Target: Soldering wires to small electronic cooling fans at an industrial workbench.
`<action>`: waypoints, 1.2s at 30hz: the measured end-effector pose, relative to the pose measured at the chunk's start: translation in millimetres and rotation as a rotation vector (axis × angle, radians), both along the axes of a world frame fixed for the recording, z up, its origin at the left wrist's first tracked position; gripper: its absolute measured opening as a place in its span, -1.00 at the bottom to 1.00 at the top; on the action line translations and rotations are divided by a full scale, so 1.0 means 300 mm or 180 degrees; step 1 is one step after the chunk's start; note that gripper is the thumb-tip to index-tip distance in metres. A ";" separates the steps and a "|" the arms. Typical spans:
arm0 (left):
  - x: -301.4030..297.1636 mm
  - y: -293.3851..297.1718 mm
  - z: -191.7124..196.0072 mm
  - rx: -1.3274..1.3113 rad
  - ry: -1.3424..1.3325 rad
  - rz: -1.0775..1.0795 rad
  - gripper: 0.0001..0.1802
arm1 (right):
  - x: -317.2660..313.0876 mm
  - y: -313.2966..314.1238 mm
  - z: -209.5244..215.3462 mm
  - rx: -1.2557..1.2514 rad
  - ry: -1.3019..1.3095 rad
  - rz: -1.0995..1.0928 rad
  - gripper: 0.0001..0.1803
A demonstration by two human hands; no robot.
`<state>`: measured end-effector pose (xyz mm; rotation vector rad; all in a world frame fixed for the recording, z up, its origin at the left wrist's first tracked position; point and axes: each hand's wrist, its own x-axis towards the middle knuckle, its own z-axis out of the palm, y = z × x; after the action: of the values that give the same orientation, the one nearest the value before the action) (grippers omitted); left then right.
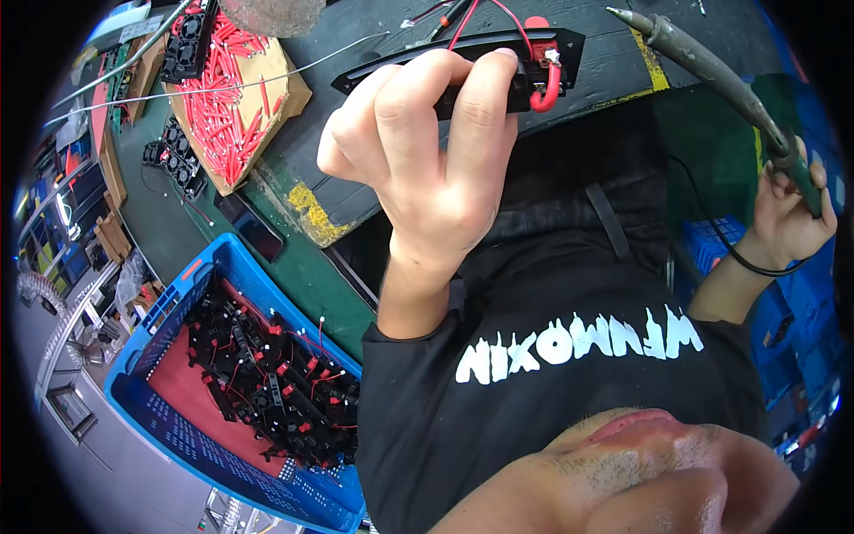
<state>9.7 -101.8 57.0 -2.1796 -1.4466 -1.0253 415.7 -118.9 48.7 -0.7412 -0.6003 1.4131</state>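
Note:
My left hand (427,151) is raised at the centre, fingers closed round a long black plastic part (560,49) that carries red wires and a red sleeve at its right end. My right hand (787,214), at the far right, grips the handle of a soldering iron (712,71). The iron's tip points up and to the left, a short way to the right of the black part and apart from it. Its black cord loops down below the right wrist. My black shirt with white lettering (578,343) fills the lower middle.
A blue crate (191,267) at the lower left holds several black parts with red wires. A cardboard box (285,98) of red sleeves and some small black fans (178,160) lie at the upper left. The dark workbench (374,27) has yellow tape along its edge. More blue crates (712,240) stand at the right.

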 end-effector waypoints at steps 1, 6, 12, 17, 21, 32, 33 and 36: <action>-0.002 -0.003 -0.003 0.0044 0.0016 0.0027 -0.43 | -0.013 0.002 0.000 0.0032 -0.0025 0.0002 -0.63; -0.008 -0.010 -0.009 0.0051 -0.0015 0.0057 -0.43 | -0.067 0.008 -0.015 0.0048 0.0164 0.0390 -0.67; 0.014 -0.021 -0.036 -0.0024 -0.0340 0.0002 -0.45 | -0.141 -0.015 -0.060 -0.0025 0.0272 0.0451 -0.66; 0.035 -0.025 -0.066 -0.0201 -0.0909 -0.0193 -0.38 | -0.173 -0.032 -0.067 -0.0062 0.0320 0.0387 -0.62; 0.041 -0.025 -0.074 -0.0187 -0.0866 -0.0163 -0.38 | -0.174 -0.036 -0.061 0.0030 0.0182 0.0334 -0.60; 0.043 -0.020 -0.077 -0.0176 -0.0819 -0.0109 -0.39 | -0.174 -0.036 -0.057 -0.0027 -0.0008 0.0236 -0.58; 0.041 -0.019 -0.077 -0.0165 -0.0781 -0.0139 -0.37 | -0.175 -0.038 -0.052 -0.0020 -0.0018 0.0214 -0.58; 0.041 -0.017 -0.080 -0.0170 -0.0773 -0.0172 -0.34 | -0.180 -0.045 -0.036 -0.0268 -0.0298 0.0188 -0.73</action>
<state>22.2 -106.7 33.0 -2.2039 -1.5401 -1.3237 361.6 -132.3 37.7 -0.8663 -0.6429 1.4713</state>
